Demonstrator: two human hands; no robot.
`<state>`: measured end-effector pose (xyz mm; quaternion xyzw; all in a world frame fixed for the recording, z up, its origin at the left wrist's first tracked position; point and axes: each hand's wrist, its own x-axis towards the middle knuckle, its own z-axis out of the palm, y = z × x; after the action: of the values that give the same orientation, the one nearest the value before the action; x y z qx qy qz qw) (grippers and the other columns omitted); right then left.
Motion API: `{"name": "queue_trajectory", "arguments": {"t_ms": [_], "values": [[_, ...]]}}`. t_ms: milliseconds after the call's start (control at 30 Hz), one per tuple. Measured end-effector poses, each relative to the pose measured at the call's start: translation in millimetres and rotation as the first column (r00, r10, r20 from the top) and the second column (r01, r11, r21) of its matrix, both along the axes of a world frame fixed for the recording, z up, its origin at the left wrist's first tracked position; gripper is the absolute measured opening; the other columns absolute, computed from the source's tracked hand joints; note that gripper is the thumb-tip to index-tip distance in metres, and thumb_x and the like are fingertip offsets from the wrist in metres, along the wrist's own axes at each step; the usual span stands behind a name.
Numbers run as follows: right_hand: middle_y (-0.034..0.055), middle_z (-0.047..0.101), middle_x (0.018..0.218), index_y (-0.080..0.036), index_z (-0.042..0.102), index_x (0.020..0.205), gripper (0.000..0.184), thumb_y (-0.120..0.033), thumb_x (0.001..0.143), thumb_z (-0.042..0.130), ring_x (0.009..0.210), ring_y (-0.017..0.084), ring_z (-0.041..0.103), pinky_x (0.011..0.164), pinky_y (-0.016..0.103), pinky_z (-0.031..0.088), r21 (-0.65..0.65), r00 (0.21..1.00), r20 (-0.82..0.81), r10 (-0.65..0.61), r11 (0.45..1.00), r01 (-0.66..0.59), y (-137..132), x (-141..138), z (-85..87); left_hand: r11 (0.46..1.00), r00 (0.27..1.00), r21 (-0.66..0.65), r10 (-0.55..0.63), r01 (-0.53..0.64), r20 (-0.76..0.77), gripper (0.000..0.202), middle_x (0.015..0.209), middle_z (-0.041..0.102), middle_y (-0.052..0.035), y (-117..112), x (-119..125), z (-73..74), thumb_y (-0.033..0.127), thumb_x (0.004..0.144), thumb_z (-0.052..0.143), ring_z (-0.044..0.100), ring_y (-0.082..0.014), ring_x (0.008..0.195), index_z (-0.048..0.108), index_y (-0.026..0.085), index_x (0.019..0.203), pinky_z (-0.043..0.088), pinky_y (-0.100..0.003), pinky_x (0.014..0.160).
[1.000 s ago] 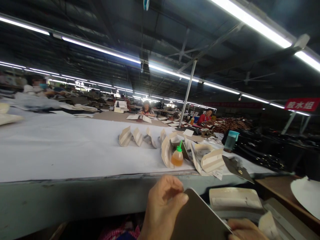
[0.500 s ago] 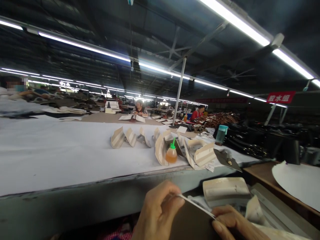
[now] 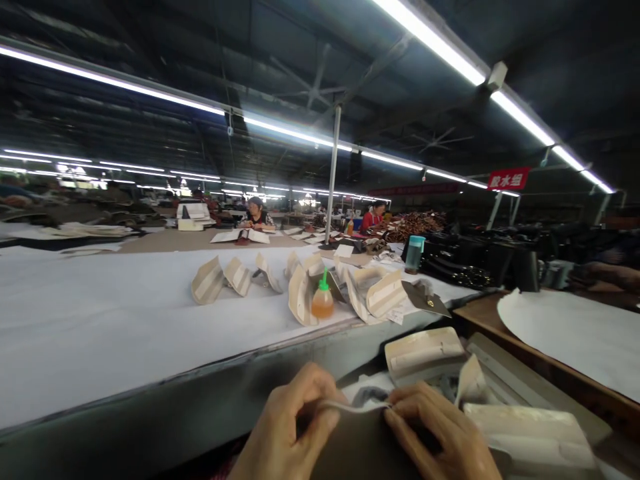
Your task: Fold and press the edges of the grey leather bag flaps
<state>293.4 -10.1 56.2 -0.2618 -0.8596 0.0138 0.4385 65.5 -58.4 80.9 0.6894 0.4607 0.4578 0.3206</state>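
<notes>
A dark olive-brown sheet panel [image 3: 357, 443] with a pale edge is held up at the bottom of the view. My left hand [image 3: 295, 427] pinches its upper left edge between thumb and fingers. On the upper right edge my right hand [image 3: 433, 430] is closed in the same way. Between the two hands the edge dips in a slight curve. The panel's lower part is cut off by the frame. Just beyond my right hand, curved cream-backed pieces [image 3: 425, 353] lie in a recess below the table top.
On the white-covered table [image 3: 125, 340] stand several curved cream pieces [image 3: 207, 280] and a green-tipped glue bottle [image 3: 323, 300] with amber liquid. A teal-lidded cup [image 3: 415, 255] is behind, near black stacked goods. At right lies a white sheet [image 3: 565, 333]. Co-workers [image 3: 255, 215] sit farther back.
My head view has turned a little to the right. My right hand has shifted up and closer to the left along the panel's edge, which now bends more.
</notes>
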Motion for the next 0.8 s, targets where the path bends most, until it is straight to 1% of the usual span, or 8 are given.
{"name": "queue_trajectory", "arguments": {"t_ms": [67, 133, 233, 333, 400, 467, 600, 800], "values": [[0.0019, 0.066, 0.087, -0.022, 0.054, 0.089, 0.018, -0.018, 0.104, 0.047, 0.078, 0.016, 0.066, 0.07, 0.025, 0.053, 0.053, 0.996, 0.084, 0.026, 0.998, -0.031, 4.9, -4.5, -5.0, 1.0, 0.958, 0.026, 0.001, 0.007, -0.287, 0.019, 0.09, 0.073, -0.0047, 5.8, 4.1, -2.9, 0.012, 0.088, 0.046, 0.069, -0.0207, 0.084, 0.06, 0.02, 0.098, 0.047, -0.026, 0.077], [0.0017, 0.066, 0.082, -0.022, 0.053, 0.087, 0.023, -0.022, 0.107, 0.041, 0.072, 0.017, 0.065, 0.064, 0.026, 0.052, 0.105, 0.988, 0.145, 0.055, 0.992, -0.07, 7.9, -10.0, -8.4, 1.0, 0.825, 0.02, 0.017, -0.006, -0.565, 0.033, 0.093, 0.076, -0.0077, 11.6, 13.3, -8.2, 0.005, 0.082, 0.045, 0.072, -0.027, 0.088, 0.064, 0.019, 0.104, 0.049, -0.031, 0.078], [0.0046, 0.067, 0.086, -0.022, 0.055, 0.084, 0.032, -0.029, 0.109, 0.037, 0.073, 0.019, 0.064, 0.062, 0.027, 0.051, 0.146, 0.987, 0.159, 0.023, 0.988, -0.047, 8.5, -16.2, -8.8, 0.998, 0.683, -0.043, 0.005, -0.053, -0.73, 0.039, 0.087, 0.078, -0.0114, 20.7, 28.7, -20.0, 0.003, 0.081, 0.041, 0.075, -0.0339, 0.084, 0.066, 0.016, 0.108, 0.052, -0.035, 0.067], [0.0095, 0.066, 0.097, -0.022, 0.061, 0.081, 0.04, -0.033, 0.109, 0.035, 0.081, 0.024, 0.064, 0.065, 0.034, 0.05, 0.237, 0.977, 0.14, -0.162, 0.963, 0.126, 7.5, -17.6, -6.6, 0.995, 0.744, -0.009, 0.065, -0.095, -0.665, 0.04, 0.082, 0.078, -0.0099, 29.0, 37.2, -33.6, 0.005, 0.084, 0.04, 0.076, -0.0316, 0.08, 0.064, 0.017, 0.113, 0.052, -0.032, 0.064], [0.0077, 0.064, 0.086, -0.022, 0.062, 0.08, 0.042, -0.032, 0.109, 0.034, 0.073, 0.024, 0.062, 0.061, 0.033, 0.048, 0.259, 0.962, 0.158, -0.223, 0.949, 0.178, 7.8, -16.4, -6.5, 0.994, 0.796, 0.062, 0.113, -0.094, -0.595, 0.041, 0.08, 0.077, -0.008, 33.0, 39.1, -41.8, 0.006, 0.084, 0.04, 0.076, -0.0283, 0.077, 0.064, 0.02, 0.115, 0.052, -0.029, 0.063], [0.0042, 0.062, 0.075, -0.022, 0.063, 0.081, 0.044, -0.031, 0.11, 0.031, 0.066, 0.021, 0.061, 0.057, 0.031, 0.046, 0.236, 0.962, 0.19, -0.198, 0.96, 0.151, 9.1, -13.7, -8.1, 0.985, 0.828, 0.156, 0.153, -0.08, -0.54, 0.042, 0.079, 0.077, -0.0061, 35.4, 39.6, -48.3, 0.005, 0.085, 0.039, 0.076, -0.0247, 0.074, 0.065, 0.023, 0.113, 0.051, -0.026, 0.062], [0.0036, 0.07, 0.081, -0.021, 0.066, 0.099, 0.043, -0.037, 0.111, 0.028, 0.07, 0.019, 0.065, 0.062, 0.028, 0.05, 0.209, 0.973, 0.216, -0.081, 0.977, 0.035, 12.7, -4.6, -11.1, 0.939, 0.848, 0.332, 0.248, -0.092, -0.468, 0.043, 0.083, 0.078, -0.0054, 36.3, 38.6, -55.8, 0.004, 0.084, 0.04, 0.075, -0.0224, 0.073, 0.068, 0.024, 0.11, 0.052, -0.024, 0.063], [0.0065, 0.074, 0.091, -0.02, 0.064, 0.117, 0.034, -0.041, 0.108, 0.038, 0.079, 0.022, 0.07, 0.069, 0.03, 0.055, 0.039, 0.956, 0.278, 0.094, 0.993, -0.109, 16.3, 8.6, -5.9, 0.907, 0.911, 0.412, 0.244, -0.092, -0.334, 0.048, 0.086, 0.078, -0.0037, 32.5, 36.2, -54.7, -0.001, 0.077, 0.046, 0.075, -0.021, 0.074, 0.072, 0.028, 0.105, 0.054, -0.022, 0.068]]}}
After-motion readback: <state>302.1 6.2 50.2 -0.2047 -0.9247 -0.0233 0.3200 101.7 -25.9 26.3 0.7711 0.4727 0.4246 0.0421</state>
